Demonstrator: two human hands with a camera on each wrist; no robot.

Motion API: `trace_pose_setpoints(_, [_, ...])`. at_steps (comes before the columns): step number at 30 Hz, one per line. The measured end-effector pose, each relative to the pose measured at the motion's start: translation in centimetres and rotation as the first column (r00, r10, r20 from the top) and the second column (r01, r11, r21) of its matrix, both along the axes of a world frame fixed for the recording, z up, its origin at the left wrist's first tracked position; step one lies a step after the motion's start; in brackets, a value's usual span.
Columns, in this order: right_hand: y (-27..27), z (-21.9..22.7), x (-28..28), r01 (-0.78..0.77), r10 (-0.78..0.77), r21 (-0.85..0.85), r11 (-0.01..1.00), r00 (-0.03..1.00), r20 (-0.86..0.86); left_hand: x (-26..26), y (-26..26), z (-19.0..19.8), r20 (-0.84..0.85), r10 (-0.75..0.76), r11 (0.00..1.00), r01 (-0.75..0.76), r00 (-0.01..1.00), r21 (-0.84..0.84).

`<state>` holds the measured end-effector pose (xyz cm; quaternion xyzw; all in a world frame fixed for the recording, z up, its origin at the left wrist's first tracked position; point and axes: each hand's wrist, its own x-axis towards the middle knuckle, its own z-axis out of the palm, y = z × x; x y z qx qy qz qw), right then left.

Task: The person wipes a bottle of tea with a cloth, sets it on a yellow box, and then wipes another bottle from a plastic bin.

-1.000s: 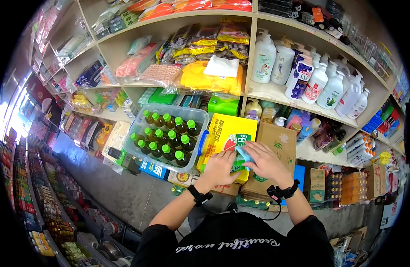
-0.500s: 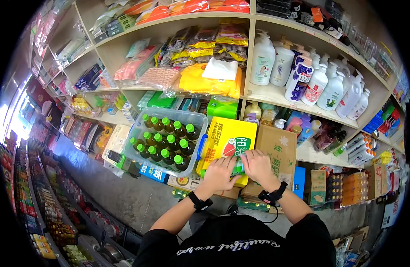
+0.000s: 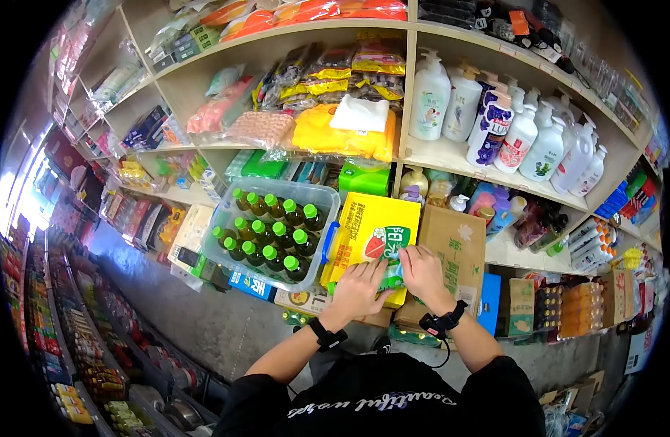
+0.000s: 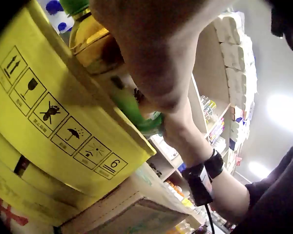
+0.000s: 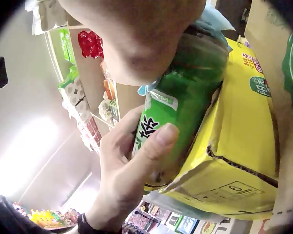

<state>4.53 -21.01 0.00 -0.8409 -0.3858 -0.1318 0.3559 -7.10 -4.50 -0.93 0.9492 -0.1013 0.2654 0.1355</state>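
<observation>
A tea drink bottle with a green label (image 5: 178, 112) lies on its side on a yellow carton (image 3: 378, 218). My left hand (image 3: 358, 290) grips it, with the thumb along the label in the right wrist view. In the left wrist view the bottle's amber neck (image 4: 90, 36) and green cap (image 4: 74, 5) stick out past that hand. Curled over the bottle's other end, my right hand (image 3: 423, 274) holds a light blue cloth (image 5: 217, 20) against it. Most of the cloth is hidden beneath the right hand.
Left of the carton stands a clear plastic bin (image 3: 329, 191) of green-capped bottles (image 3: 280, 229). A brown cardboard box (image 3: 451, 226) adjoins it on the right. Behind are shelves with pump bottles (image 3: 495, 131) and packaged goods (image 3: 342, 131).
My right hand has come down from spread fingers above the bottle to curl over its end with the cloth. The left hand has kept its grip, hardly moving.
</observation>
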Motion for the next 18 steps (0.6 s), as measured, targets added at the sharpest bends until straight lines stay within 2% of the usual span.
trace_pose_setpoints(4, [0.1,0.1,-0.1,0.038,-0.035,0.040,0.999,0.997,-0.074,-0.1,0.2,-0.2,0.022,-0.022,0.999,0.023,1.000,-0.048])
trace_pose_setpoints(8, [0.3,0.5,-0.3,0.118,-0.111,0.030,0.993,0.978,-0.174,-0.2,0.1,-0.1,0.050,-0.040,0.999,0.041,0.998,-0.024])
trace_pose_setpoints(14, [-0.2,1.4,-0.2,0.182,-0.182,-0.015,0.983,0.965,-0.191,-0.4,0.3,-0.3,0.087,-0.091,0.993,0.083,0.992,0.089])
trace_pose_setpoints(18, [-0.2,0.5,-0.4,0.154,-0.155,-0.011,0.988,0.984,-0.094,0.4,1.2,0.1,0.104,-0.139,0.988,0.131,0.985,0.080])
